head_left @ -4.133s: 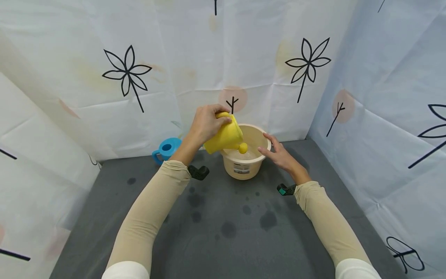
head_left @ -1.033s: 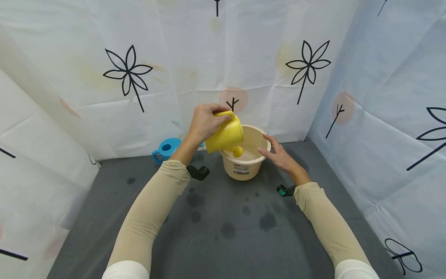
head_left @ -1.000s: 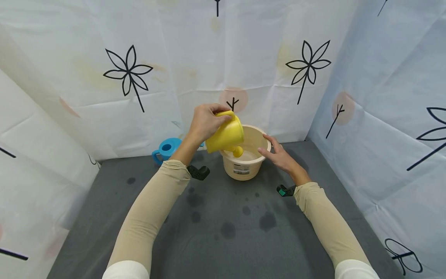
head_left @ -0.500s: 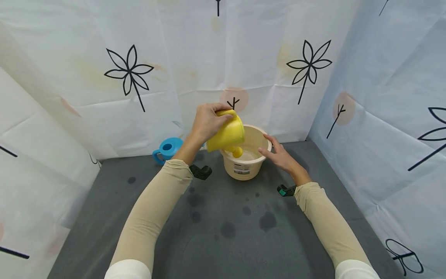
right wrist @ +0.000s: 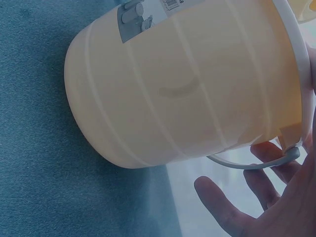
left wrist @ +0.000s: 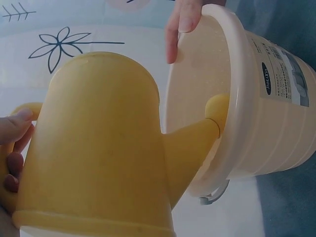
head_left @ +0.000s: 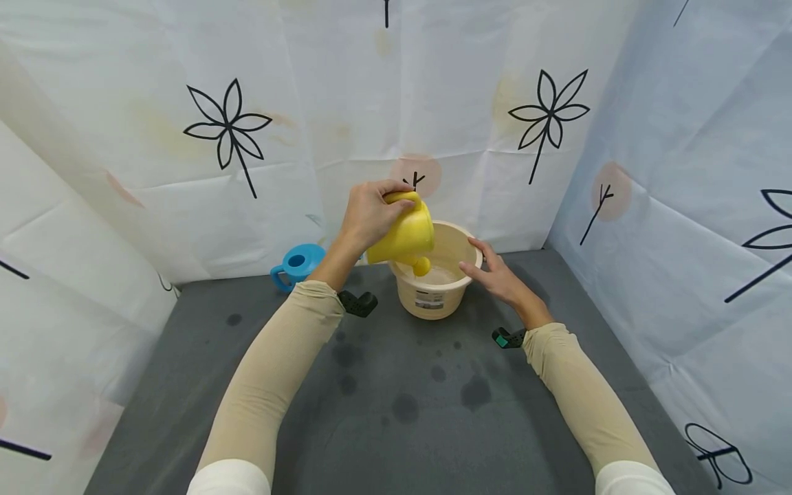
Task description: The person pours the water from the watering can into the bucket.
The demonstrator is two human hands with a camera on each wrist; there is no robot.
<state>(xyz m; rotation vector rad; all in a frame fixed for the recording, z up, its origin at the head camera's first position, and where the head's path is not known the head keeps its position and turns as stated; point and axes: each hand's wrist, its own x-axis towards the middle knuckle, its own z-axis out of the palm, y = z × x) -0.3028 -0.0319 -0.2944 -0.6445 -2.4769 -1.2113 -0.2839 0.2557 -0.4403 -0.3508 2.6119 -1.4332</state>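
My left hand (head_left: 368, 213) grips the handle of a yellow watering can (head_left: 405, 237), tilted over the cream plastic bucket (head_left: 430, 302). The can's round sprinkler head (left wrist: 217, 112) sits inside the bucket's mouth in the left wrist view. On the bucket's right side, my right hand (head_left: 501, 278) holds the rim, with digits over its inner edge. Others spread outside below the rim, beside the grey bail handle (right wrist: 256, 165). Upright on the table, the bucket shows a printed label (left wrist: 286, 74) on its wall.
A blue watering can (head_left: 309, 260) stands behind my left forearm, partly hidden by it. The dark grey table (head_left: 433, 440) has several damp spots. White cloth walls (head_left: 346, 89) with flower prints enclose the back and sides.
Over the last four seconds the yellow watering can has tipped further, its sprinkler head shifting slightly left. It has risen a little in the last half second. My right hand stays at the rim.
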